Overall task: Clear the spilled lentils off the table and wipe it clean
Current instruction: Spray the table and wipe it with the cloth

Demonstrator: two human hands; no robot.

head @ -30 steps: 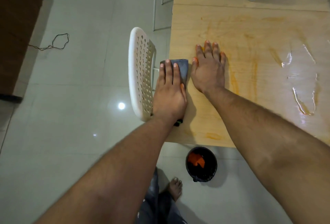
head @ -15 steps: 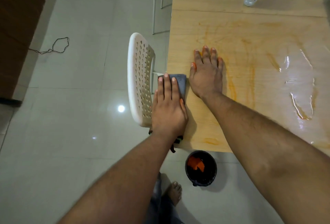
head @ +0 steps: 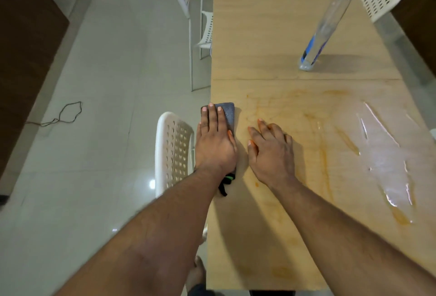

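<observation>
The left hand (head: 215, 144) lies flat on a grey cloth (head: 228, 113) at the left edge of the wooden table (head: 271, 35), its fingers straight and together, pressing the cloth down. The cloth's far end shows beyond the fingertips, and a dark tag with a green mark sticks out from under the wrist. Just beside it, the right hand (head: 271, 151) rests palm down on the bare wood, fingers relaxed and slightly spread, holding nothing. Orange streaks (head: 324, 154) run across the tabletop to the right of the hands, and farther right a wet patch (head: 387, 149) shines on the wood. No lentils can be made out on the table. A clear bottle with a blue label (head: 328, 24) stands well apart at the far side. A white chair (head: 172, 151) with a perforated back sits against the table edge beside the left hand.
</observation>
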